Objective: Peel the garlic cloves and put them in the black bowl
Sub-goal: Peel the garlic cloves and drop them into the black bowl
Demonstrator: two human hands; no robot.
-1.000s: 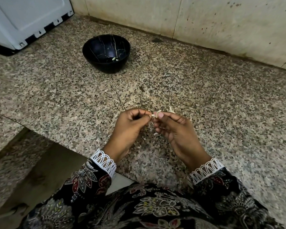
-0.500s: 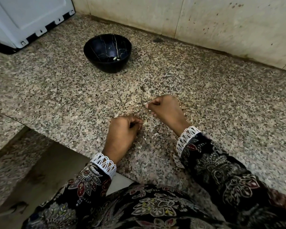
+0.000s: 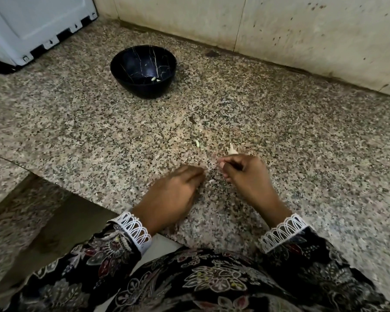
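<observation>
A pale garlic clove (image 3: 232, 150) lies on the desk (image 3: 324, 154) just beyond the right hand (image 3: 245, 174), nearer it than the left hand (image 3: 173, 192). Both hands' fingers are curled; whether they pinch anything is unclear. The black bowl (image 3: 122, 70) sits well apart, far-left.

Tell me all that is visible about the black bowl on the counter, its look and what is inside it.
The black bowl is round and deep, glossy, with thin pale vein lines like marble across its inside. It stands upright on the speckled granite counter, far from the person, near the white appliance and the wall. Inside, at the bottom, lie a few small pale pieces, probably peeled garlic; the exact number is unclear. Neither hand touches it, and nothing leans on it.
</observation>
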